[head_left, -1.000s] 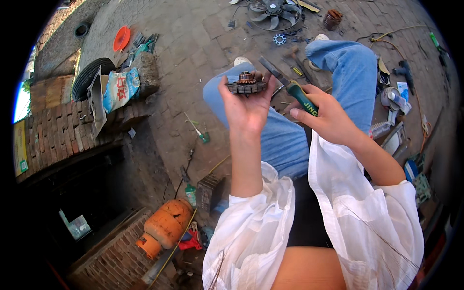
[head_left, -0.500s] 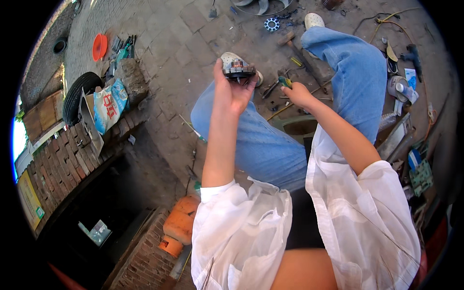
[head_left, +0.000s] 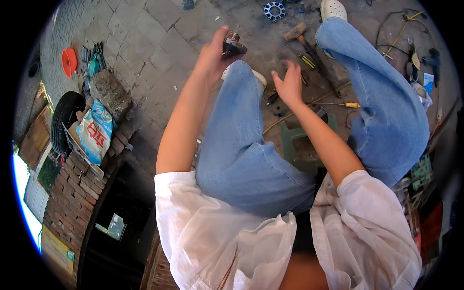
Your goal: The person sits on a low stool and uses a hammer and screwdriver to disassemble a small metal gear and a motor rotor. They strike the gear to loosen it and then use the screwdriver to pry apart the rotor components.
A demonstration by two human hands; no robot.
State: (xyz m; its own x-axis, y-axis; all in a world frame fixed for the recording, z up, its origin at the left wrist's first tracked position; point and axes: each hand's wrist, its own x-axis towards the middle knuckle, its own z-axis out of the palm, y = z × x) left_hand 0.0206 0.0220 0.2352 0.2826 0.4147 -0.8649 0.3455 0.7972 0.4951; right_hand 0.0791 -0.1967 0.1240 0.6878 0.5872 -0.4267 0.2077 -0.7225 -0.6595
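Note:
My left hand [head_left: 215, 54] is closed on a dark round metal part [head_left: 233, 45] with a copper-coloured hub, held above my left knee at the upper middle. My right hand [head_left: 288, 82] reaches low to the ground with fingers apart and nothing visible between them. Around it lie a dark-handled tool [head_left: 272, 99], a wooden-headed hammer [head_left: 295, 32], a small yellow-handled tool [head_left: 306, 61] and a long screwdriver [head_left: 351, 105] with a yellow handle. A blue notched ring [head_left: 274, 10] lies farther up on the paving.
Between my legs is a green plastic stool [head_left: 296, 143]. Along the left are an orange basin [head_left: 68, 63], a tyre [head_left: 60, 121], a bag [head_left: 95, 133], a rock [head_left: 110, 92] and a brick edge beside a dark opening. Cords, bottles and tools crowd the right.
My left hand has moved up and left with the metal part. My right hand has let go of the green-handled tool and moved slightly upward, fingers now spread. My view has shifted.

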